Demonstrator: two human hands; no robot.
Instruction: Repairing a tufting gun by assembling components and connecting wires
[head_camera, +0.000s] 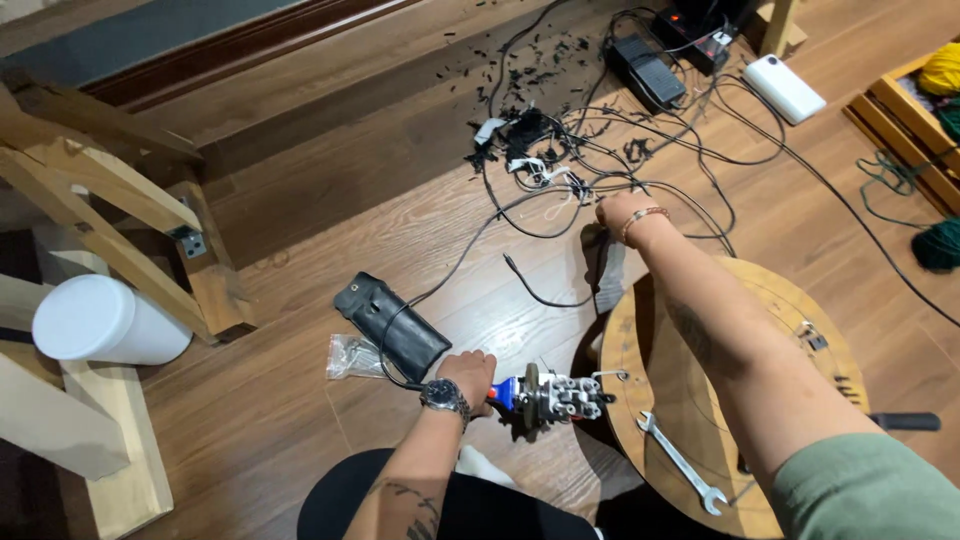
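The wooden floor (330, 210) is spreading across the whole view, and the person is kneeling or sitting low over it. A round wooden disc (800, 330) is lying at the right, under the person's right forearm, and an open-ended wrench (680, 463) is resting on its near part. A wooden frame (120, 200) is standing at the left with a white cylinder (105, 320) lying beside it. A tangle of black cables (600, 150) is sprawling over the far floor among small black scraps, with a black power brick (645, 70) and a white power bank (785, 88) lying near its far edge. A black pouch (392, 326) is lying on the floor just left of centre, partly over a small clear bag (348, 355). The left hand (468, 378), wearing a wristwatch, is clenching its fingers around the blue and red handle of a small metal power tool (552, 395), which is sitting low just beside the near left rim of the disc. The right hand (625, 212), with a bracelet at the wrist, is reaching out beyond the disc's far edge; its fingers are curling downward over a dark flat piece (608, 272) standing up from the floor there, and whether they are truly gripping it cannot be told.
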